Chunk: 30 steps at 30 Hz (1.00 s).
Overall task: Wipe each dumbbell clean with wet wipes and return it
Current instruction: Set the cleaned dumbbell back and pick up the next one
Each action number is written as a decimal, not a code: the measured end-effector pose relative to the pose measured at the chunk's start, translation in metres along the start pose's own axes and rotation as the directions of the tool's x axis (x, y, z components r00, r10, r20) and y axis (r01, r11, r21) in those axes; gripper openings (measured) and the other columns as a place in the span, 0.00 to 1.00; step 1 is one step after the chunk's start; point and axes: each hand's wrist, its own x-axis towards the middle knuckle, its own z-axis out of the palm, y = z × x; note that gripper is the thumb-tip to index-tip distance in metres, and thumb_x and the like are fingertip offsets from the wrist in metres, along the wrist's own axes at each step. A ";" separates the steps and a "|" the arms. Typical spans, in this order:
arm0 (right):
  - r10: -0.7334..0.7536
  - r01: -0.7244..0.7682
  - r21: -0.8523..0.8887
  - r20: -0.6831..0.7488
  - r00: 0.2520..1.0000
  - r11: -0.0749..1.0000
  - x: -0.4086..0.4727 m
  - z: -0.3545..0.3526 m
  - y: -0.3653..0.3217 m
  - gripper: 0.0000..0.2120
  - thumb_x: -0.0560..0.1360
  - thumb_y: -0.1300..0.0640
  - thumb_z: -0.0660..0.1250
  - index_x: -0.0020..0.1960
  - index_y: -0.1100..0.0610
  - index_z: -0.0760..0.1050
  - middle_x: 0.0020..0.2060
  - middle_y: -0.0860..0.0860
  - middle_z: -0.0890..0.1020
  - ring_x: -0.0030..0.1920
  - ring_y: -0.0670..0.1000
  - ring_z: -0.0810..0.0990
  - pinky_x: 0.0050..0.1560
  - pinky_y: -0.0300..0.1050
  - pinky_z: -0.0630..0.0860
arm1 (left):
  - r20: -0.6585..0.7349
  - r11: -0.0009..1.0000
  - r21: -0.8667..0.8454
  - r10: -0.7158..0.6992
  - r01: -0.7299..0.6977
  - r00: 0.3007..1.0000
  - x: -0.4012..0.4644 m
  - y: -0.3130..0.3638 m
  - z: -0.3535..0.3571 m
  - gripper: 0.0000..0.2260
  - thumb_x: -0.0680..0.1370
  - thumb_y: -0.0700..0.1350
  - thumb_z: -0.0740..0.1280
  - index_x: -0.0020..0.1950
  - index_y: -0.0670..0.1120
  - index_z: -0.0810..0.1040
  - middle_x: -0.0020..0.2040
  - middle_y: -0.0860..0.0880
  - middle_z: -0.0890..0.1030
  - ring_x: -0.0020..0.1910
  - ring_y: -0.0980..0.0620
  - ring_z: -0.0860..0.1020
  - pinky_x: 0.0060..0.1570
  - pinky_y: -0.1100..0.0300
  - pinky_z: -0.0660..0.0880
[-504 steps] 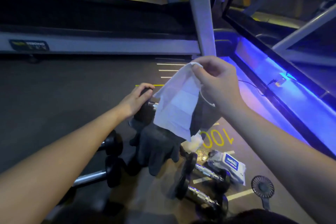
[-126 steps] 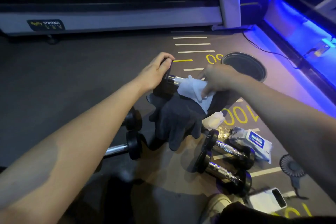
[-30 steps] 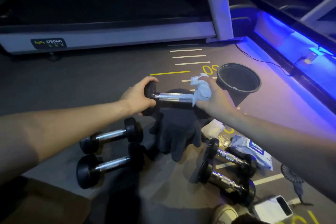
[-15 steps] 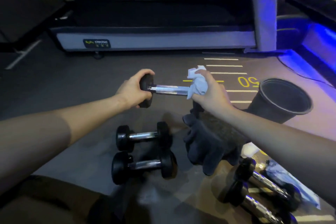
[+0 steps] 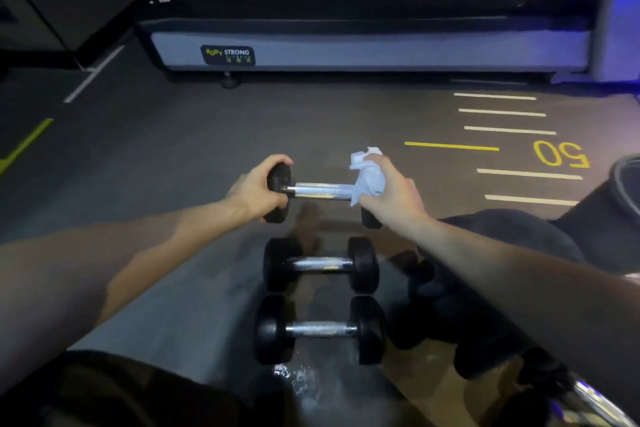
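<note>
I hold a black dumbbell with a chrome handle (image 5: 317, 191) level above the floor. My left hand (image 5: 254, 192) grips its left head. My right hand (image 5: 391, 196) grips the right end, with a crumpled white wet wipe (image 5: 369, 178) bunched between the fingers and the bar. Two more dumbbells lie side by side on the floor just below: one nearer the held one (image 5: 320, 264) and one closer to me (image 5: 320, 329). The held dumbbell hangs a little beyond them, parallel to both.
A treadmill base (image 5: 363, 52) runs across the far side. A black bucket (image 5: 627, 184) stands at the right edge. Dark gloves (image 5: 436, 291) lie right of the dumbbells, partly under my right arm. Another chrome dumbbell (image 5: 595, 402) shows at bottom right. A wet patch (image 5: 294, 381) marks the floor near me.
The view has swung left, and the held dumbbell has moved left with both hands until it hangs just beyond the two dumbbells on the floor. The grips are unchanged.
</note>
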 end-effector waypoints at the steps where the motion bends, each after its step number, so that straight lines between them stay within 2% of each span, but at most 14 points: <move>1: 0.014 -0.014 0.006 0.004 1.000 1.000 0.006 0.008 0.004 0.25 0.68 0.57 0.69 0.58 0.34 0.70 0.61 0.36 0.75 0.51 0.55 0.76 0.47 0.43 0.71 | 0.002 1.000 0.009 -0.014 0.014 1.000 0.006 -0.005 0.001 0.29 0.69 0.35 0.70 0.60 0.65 0.73 0.56 0.50 0.78 0.46 0.43 0.81 0.30 0.44 0.82; 4: 0.059 -0.059 0.011 0.027 0.998 0.998 0.019 0.028 0.015 0.25 0.68 0.56 0.70 0.57 0.33 0.69 0.58 0.38 0.76 0.50 0.55 0.76 0.49 0.44 0.72 | 0.028 0.999 0.026 -0.041 0.041 0.999 0.023 -0.019 0.005 0.29 0.69 0.35 0.70 0.63 0.63 0.73 0.56 0.49 0.79 0.46 0.42 0.81 0.31 0.43 0.83; 6: 0.086 -0.087 0.007 0.041 0.995 0.996 0.025 0.037 0.023 0.26 0.68 0.57 0.70 0.58 0.33 0.70 0.56 0.40 0.78 0.48 0.55 0.77 0.47 0.44 0.71 | 0.055 0.998 0.035 -0.055 0.053 0.997 0.033 -0.029 0.011 0.29 0.69 0.35 0.69 0.62 0.63 0.72 0.56 0.48 0.79 0.47 0.42 0.81 0.31 0.43 0.83; 8: 0.113 -0.112 -0.017 0.055 0.992 0.994 0.030 0.044 0.030 0.26 0.68 0.57 0.69 0.58 0.33 0.69 0.50 0.44 0.80 0.45 0.55 0.77 0.44 0.44 0.72 | 0.079 0.996 0.040 -0.077 0.074 0.994 0.041 -0.041 0.017 0.29 0.69 0.36 0.70 0.62 0.64 0.72 0.55 0.48 0.79 0.46 0.43 0.82 0.31 0.45 0.83; 11: 0.145 -0.143 -0.025 0.078 0.986 0.989 0.032 0.054 0.038 0.26 0.67 0.56 0.68 0.57 0.31 0.68 0.41 0.41 0.78 0.40 0.55 0.79 0.42 0.52 0.81 | 0.097 0.994 0.039 -0.104 0.101 0.990 0.050 -0.055 0.026 0.29 0.69 0.36 0.70 0.62 0.64 0.72 0.55 0.48 0.79 0.44 0.43 0.82 0.32 0.47 0.83; 13: 0.166 -0.165 -0.022 0.098 0.981 0.986 0.033 0.061 0.044 0.26 0.67 0.55 0.68 0.57 0.30 0.69 0.42 0.39 0.77 0.41 0.54 0.79 0.40 0.55 0.83 | 0.113 0.993 0.071 -0.105 0.097 0.988 0.057 -0.064 0.031 0.29 0.69 0.36 0.70 0.62 0.64 0.72 0.54 0.48 0.79 0.43 0.41 0.83 0.33 0.46 0.83; 16: 0.181 -0.181 -0.012 0.104 0.978 0.983 0.039 0.069 0.051 0.26 0.67 0.55 0.67 0.57 0.29 0.69 0.44 0.44 0.79 0.41 0.54 0.80 0.38 0.55 0.83 | 0.145 0.992 0.088 -0.099 0.087 0.984 0.068 -0.073 0.035 0.28 0.70 0.36 0.70 0.63 0.62 0.71 0.52 0.47 0.79 0.43 0.39 0.83 0.34 0.44 0.83; 21: 0.176 -0.168 -0.075 0.117 0.977 0.983 0.049 0.077 0.065 0.25 0.68 0.57 0.66 0.58 0.33 0.69 0.42 0.46 0.80 0.41 0.55 0.80 0.45 0.51 0.81 | 0.228 0.991 0.106 -0.109 0.087 0.967 0.081 -0.088 0.045 0.23 0.74 0.35 0.70 0.61 0.57 0.70 0.50 0.44 0.77 0.38 0.45 0.79 0.38 0.44 0.84; 24: 0.204 -0.187 -0.112 0.163 0.965 0.976 0.053 0.076 0.072 0.16 0.69 0.54 0.67 0.55 0.43 0.75 0.44 0.48 0.80 0.46 0.54 0.79 0.51 0.48 0.78 | 0.314 0.980 0.161 -0.164 0.118 0.935 0.086 -0.092 0.046 0.22 0.78 0.38 0.69 0.67 0.54 0.67 0.54 0.44 0.75 0.45 0.46 0.78 0.44 0.45 0.83; 26: 0.207 -0.179 -0.144 0.204 0.957 0.973 0.050 0.073 0.082 0.13 0.72 0.55 0.68 0.57 0.52 0.75 0.45 0.55 0.78 0.49 0.54 0.78 0.52 0.48 0.73 | 0.424 0.965 0.220 -0.230 0.146 0.876 0.080 -0.095 0.047 0.28 0.79 0.41 0.69 0.75 0.54 0.61 0.54 0.47 0.74 0.48 0.49 0.76 0.42 0.54 0.79; 27: 0.209 -0.173 -0.167 0.228 0.951 0.971 0.046 0.072 0.088 0.15 0.73 0.55 0.68 0.60 0.52 0.74 0.48 0.54 0.79 0.52 0.53 0.77 0.52 0.47 0.71 | 0.473 0.952 0.273 -0.258 0.138 0.843 0.074 -0.097 0.049 0.32 0.79 0.42 0.70 0.78 0.53 0.58 0.53 0.47 0.75 0.48 0.49 0.76 0.41 0.59 0.76; 28: 0.209 -0.160 -0.202 0.251 0.945 0.966 0.043 0.072 0.093 0.18 0.73 0.56 0.67 0.63 0.50 0.73 0.51 0.52 0.79 0.57 0.53 0.77 0.51 0.44 0.69 | 0.505 0.939 0.319 -0.279 0.124 0.817 0.069 -0.100 0.052 0.35 0.79 0.42 0.70 0.80 0.52 0.55 0.56 0.44 0.77 0.52 0.47 0.78 0.41 0.61 0.74; 30: 0.221 -0.146 -0.257 0.291 0.931 0.955 0.034 0.072 0.100 0.24 0.74 0.59 0.66 0.70 0.50 0.70 0.61 0.51 0.74 0.65 0.55 0.73 0.54 0.39 0.65 | 0.507 0.920 0.380 -0.297 0.100 0.809 0.059 -0.106 0.057 0.39 0.78 0.42 0.71 0.82 0.49 0.51 0.73 0.41 0.70 0.69 0.44 0.72 0.57 0.62 0.72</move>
